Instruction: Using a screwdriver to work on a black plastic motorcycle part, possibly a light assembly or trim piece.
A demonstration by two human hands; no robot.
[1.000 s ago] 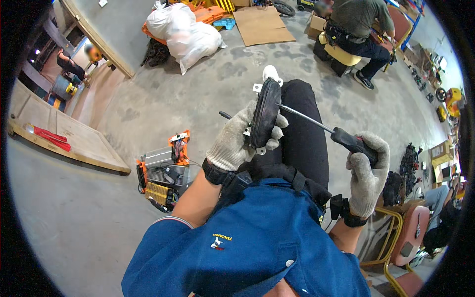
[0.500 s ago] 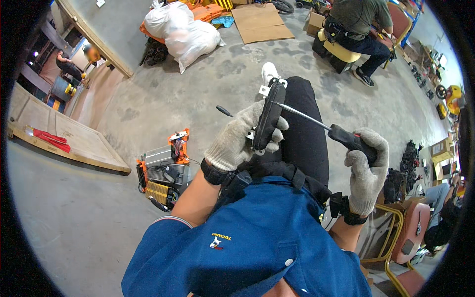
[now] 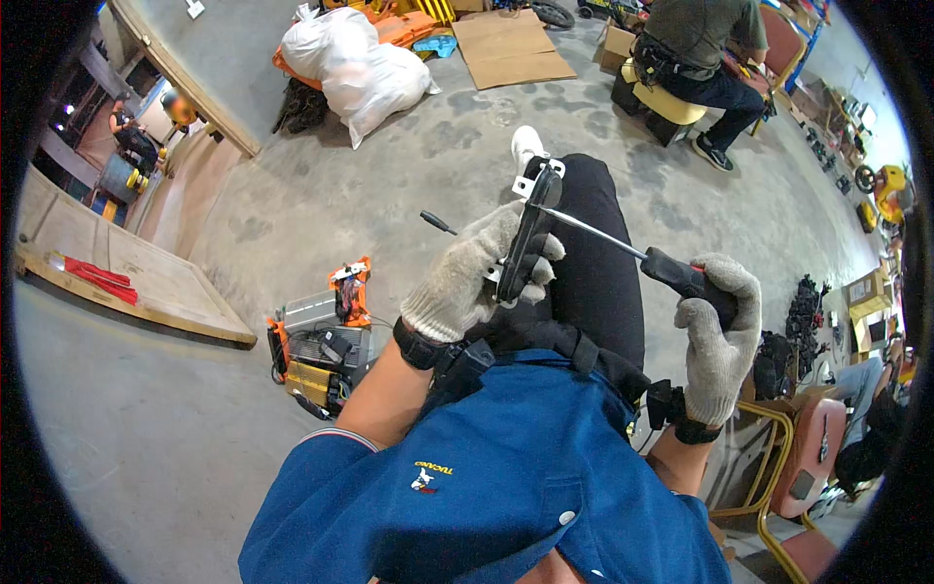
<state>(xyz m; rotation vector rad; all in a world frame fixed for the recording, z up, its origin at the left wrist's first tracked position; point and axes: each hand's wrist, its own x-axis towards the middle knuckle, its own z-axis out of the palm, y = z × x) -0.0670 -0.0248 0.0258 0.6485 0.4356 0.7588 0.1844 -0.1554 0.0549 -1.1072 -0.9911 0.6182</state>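
A workshop: bare concrete floor (image 3: pixel 370 195), an orange-and-black power tool (image 3: pixel 347 289) beside an open tool case (image 3: pixel 316 355), flattened cardboard (image 3: pixel 511 47), stuffed white sacks (image 3: pixel 355 70), and black parts piled along the wall (image 3: pixel 803 311).

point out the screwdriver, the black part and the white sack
screwdriver (image 3: pixel 681 274), head view, on its black handle
black part (image 3: pixel 526 243), head view, on its edge
white sack (image 3: pixel 355 68), head view, on its middle
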